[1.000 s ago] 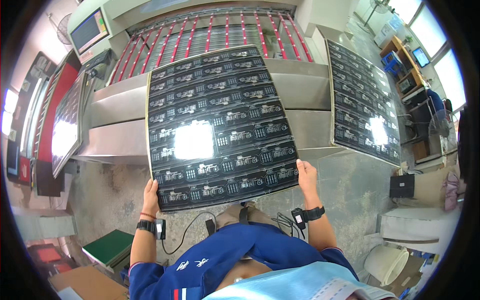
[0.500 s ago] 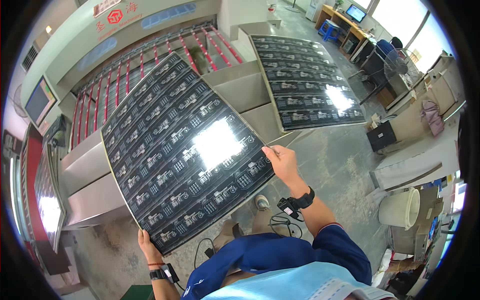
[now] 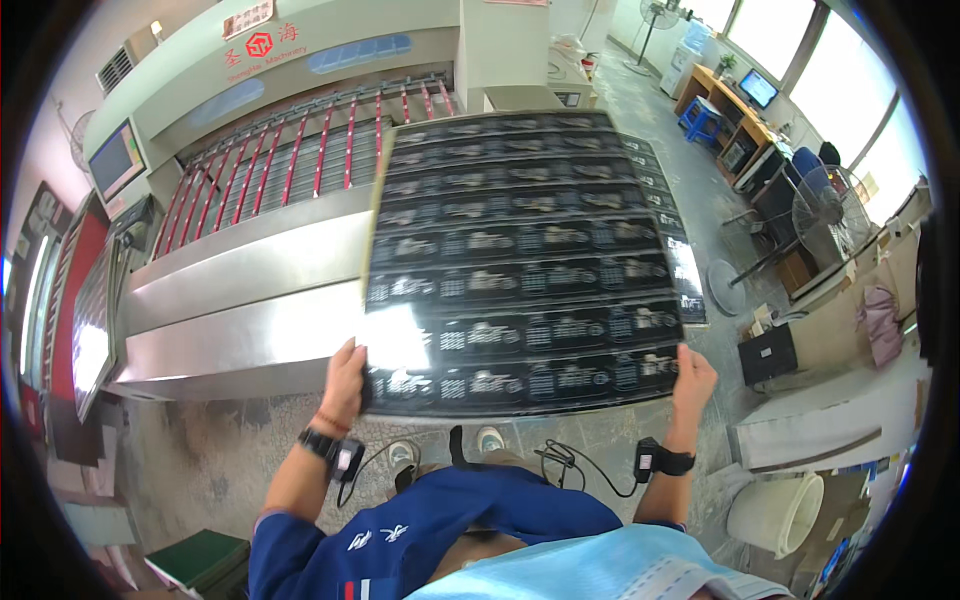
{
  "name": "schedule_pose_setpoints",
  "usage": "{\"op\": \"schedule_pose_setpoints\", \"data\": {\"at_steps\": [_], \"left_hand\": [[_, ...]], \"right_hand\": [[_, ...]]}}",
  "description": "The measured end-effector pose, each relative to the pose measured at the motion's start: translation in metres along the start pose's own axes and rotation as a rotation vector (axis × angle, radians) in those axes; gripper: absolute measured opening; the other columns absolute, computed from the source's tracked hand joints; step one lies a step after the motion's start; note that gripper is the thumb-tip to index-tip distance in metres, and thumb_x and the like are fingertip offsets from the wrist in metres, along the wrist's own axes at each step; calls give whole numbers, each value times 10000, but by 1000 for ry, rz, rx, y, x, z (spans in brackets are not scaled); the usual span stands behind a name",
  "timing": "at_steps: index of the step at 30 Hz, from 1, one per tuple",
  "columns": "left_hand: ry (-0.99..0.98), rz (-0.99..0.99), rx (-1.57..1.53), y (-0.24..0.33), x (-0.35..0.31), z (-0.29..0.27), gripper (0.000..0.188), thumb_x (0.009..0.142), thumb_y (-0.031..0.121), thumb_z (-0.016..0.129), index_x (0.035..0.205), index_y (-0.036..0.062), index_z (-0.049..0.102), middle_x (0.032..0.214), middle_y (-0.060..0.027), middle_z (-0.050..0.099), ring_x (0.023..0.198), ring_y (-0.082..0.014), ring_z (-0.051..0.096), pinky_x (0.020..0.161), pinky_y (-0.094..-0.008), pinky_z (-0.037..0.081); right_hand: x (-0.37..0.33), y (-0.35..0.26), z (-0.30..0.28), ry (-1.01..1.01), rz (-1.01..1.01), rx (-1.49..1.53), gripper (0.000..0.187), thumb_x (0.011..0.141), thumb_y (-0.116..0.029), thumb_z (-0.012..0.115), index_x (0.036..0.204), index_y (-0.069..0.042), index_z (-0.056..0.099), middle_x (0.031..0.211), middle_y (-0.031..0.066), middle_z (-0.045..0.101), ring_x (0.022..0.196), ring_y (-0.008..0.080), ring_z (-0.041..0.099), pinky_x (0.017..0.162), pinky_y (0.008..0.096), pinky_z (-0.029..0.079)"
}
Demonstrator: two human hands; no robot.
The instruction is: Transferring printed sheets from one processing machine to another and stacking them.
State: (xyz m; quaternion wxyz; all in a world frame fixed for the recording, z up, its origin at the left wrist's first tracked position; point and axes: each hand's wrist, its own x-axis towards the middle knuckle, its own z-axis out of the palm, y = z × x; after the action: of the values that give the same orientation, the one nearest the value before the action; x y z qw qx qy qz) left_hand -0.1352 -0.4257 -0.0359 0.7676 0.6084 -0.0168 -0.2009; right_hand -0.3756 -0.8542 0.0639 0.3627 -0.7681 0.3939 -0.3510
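Observation:
Between my hands is a large flat rectangular panel [image 3: 510, 262], glossy black with rows of pale printed line patterns and a bright glare near its lower left. My left hand [image 3: 346, 384] is closed on its near left corner, and my right hand [image 3: 692, 378] grips the near right corner. The panel hangs over the floor in front of me, its far part covering some of the machine's right side. Behind its right edge shows part of a second similar black panel [image 3: 687, 275]; the rest of that one is hidden.
A large machine [image 3: 250, 300] with a silver front and red-striped bars [image 3: 322, 150] stands ahead on the left. To the right are a standing fan [image 3: 825, 205], a desk with a monitor [image 3: 758, 88] and a white bucket [image 3: 775, 515]. A green box [image 3: 200, 558] sits at lower left.
Both hands have swung the panel to the right, turning it from slanted to nearly square with me. It now covers most of the second panel. My view has shifted too.

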Motion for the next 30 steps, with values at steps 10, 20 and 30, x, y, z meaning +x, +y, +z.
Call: {"op": "schedule_pose_setpoints", "data": {"at_steps": [10,20,30], "left_hand": [[-296,105,607,-41,56,6,427,823,227,575,1132,-47,470,1030,-177,540,981,-252,498,844,-359,410],[-430,713,1487,-113,-3,-2,518,819,311,570,1289,176,397,1340,-238,288,1263,-421,247,1018,-482,262],[-335,830,1506,-132,4,-3,500,804,296,587,1269,181,444,1320,-228,341,1255,-361,302,994,-422,332]], "right_hand": [[-36,124,35,102,207,5,368,832,-259,591,806,107,616,683,71,603,609,107,498,573,279,402],[4,196,72,68,79,-125,410,826,-310,573,784,96,606,646,147,594,559,181,498,579,343,401],[-17,157,73,142,-244,-1031,288,809,-355,560,881,-99,670,949,126,591,860,325,560,740,431,435]]}}
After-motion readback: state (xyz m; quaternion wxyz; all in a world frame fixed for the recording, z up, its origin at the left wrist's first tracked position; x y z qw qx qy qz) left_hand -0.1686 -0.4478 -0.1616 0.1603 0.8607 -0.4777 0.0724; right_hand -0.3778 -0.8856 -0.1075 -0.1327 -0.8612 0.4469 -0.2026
